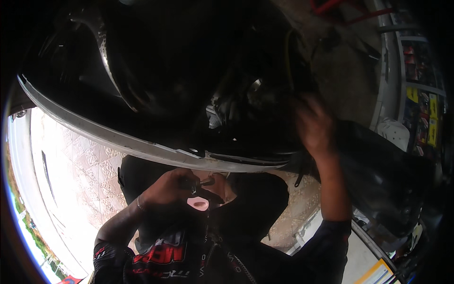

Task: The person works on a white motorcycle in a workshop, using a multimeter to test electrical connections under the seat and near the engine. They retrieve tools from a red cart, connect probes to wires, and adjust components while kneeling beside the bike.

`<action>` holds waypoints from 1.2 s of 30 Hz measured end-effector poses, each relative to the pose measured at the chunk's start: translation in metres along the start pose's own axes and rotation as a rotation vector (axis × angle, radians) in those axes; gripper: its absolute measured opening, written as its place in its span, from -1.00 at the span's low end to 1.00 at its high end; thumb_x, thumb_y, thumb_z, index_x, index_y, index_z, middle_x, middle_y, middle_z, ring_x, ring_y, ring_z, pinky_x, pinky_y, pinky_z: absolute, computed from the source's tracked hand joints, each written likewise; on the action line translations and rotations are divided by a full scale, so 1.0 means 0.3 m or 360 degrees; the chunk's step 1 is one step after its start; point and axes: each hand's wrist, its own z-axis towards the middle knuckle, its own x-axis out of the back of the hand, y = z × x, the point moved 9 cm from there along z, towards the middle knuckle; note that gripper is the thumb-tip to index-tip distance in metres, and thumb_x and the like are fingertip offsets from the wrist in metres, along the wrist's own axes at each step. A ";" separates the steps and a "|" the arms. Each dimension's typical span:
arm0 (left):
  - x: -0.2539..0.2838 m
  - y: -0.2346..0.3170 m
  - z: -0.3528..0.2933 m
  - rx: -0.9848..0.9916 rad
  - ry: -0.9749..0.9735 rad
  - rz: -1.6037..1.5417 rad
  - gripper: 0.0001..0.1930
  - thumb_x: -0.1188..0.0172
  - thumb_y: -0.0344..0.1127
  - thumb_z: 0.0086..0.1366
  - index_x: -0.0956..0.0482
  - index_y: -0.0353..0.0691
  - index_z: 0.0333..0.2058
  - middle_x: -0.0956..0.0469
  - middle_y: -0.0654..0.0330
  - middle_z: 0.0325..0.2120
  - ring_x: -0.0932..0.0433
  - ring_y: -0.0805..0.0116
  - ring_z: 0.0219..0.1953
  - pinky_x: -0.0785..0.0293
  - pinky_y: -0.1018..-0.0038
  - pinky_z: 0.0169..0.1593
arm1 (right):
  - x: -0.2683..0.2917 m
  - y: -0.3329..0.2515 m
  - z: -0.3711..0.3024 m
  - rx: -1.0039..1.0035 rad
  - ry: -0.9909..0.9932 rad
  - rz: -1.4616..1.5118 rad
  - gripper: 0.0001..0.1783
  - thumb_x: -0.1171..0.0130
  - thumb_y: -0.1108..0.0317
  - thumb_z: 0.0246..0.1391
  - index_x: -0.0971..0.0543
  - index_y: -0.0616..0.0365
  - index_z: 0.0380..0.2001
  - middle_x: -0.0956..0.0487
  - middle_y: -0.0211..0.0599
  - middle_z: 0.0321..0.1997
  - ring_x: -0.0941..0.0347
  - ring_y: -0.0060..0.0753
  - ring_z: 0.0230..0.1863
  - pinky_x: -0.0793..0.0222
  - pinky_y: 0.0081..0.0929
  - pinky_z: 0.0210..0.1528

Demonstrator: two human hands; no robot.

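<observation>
My left hand (171, 185) is closed around a small dark metal tool (204, 181); its exact kind is too dim to make out. It is held in front of my body, just below the pale curved edge strip (156, 150) of a large dark vehicle body (184, 71). My right hand (313, 124) is raised at the right side of that body, its fingers smeared by motion and partly lost in shadow. Whether they grip anything does not show. Deep in the dark hollow, a greyish metal part (213, 117) catches some light.
Patterned tiles (90, 161) cover the floor at left, beside a bright opening. A dark seat-like piece (378, 175) lies right of my right forearm. Farther right stand a white cap (393, 133) and a shelf with colourful packages (428, 113). Red metal framing (331, 7) shows at the top.
</observation>
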 end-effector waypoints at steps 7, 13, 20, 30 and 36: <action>-0.020 -0.055 0.095 -0.0107 -0.0041 -0.0048 -0.74 -0.40 -0.44 0.22 -0.59 -0.29 -0.13 -0.65 0.22 -0.21 -0.61 0.49 -0.12 -0.55 0.51 0.02 | 0.010 -0.068 0.042 0.0205 -0.0119 -0.0296 -0.62 -0.14 0.50 0.01 -0.63 0.07 -0.05 -0.53 -0.21 -0.09 -0.51 -0.06 -0.09 -0.50 -0.20 -0.08; -0.032 -0.074 0.118 -0.0226 -0.0007 0.0179 -0.70 -0.43 -0.40 0.20 -0.59 -0.28 -0.12 -0.63 0.20 -0.17 -0.59 0.46 -0.08 -0.52 0.48 0.04 | 0.002 -0.116 0.066 0.0489 -0.0142 -0.0580 -0.73 -0.17 0.49 -0.06 -0.63 0.09 -0.22 -0.50 -0.29 -0.21 -0.52 -0.15 -0.16 -0.50 -0.21 -0.15; -0.051 -0.093 0.088 -0.0405 0.0114 0.0383 -0.66 -0.45 -0.33 0.18 -0.59 -0.27 -0.10 -0.62 0.21 -0.18 -0.58 0.43 -0.10 -0.49 0.49 0.03 | 0.036 -0.089 0.024 0.0153 0.0279 -0.0021 -0.79 -0.27 0.54 -0.07 -0.63 0.15 -0.28 -0.55 -0.10 -0.30 -0.55 0.11 -0.22 -0.47 -0.08 -0.23; -0.047 -0.173 0.064 -0.0362 0.0228 0.0309 -0.66 -0.44 -0.29 0.19 -0.58 -0.28 -0.13 -0.62 0.24 -0.23 -0.56 0.52 -0.14 -0.49 0.51 -0.01 | -0.007 -0.049 -0.012 -0.0117 0.0316 -0.0205 -0.73 -0.24 0.51 0.01 -0.61 0.27 -0.16 -0.60 0.12 -0.17 -0.53 0.24 -0.08 -0.49 -0.08 -0.09; -0.035 -0.200 0.029 -0.0397 0.0212 0.0155 -0.67 -0.46 -0.30 0.17 -0.58 -0.26 -0.14 -0.62 0.27 -0.22 -0.56 0.54 -0.12 -0.49 0.51 0.00 | -0.030 -0.046 0.002 -0.0414 0.0354 -0.0326 -0.81 -0.23 0.37 0.11 -0.62 0.29 -0.29 -0.62 0.15 -0.24 -0.55 0.27 -0.15 -0.48 -0.02 -0.13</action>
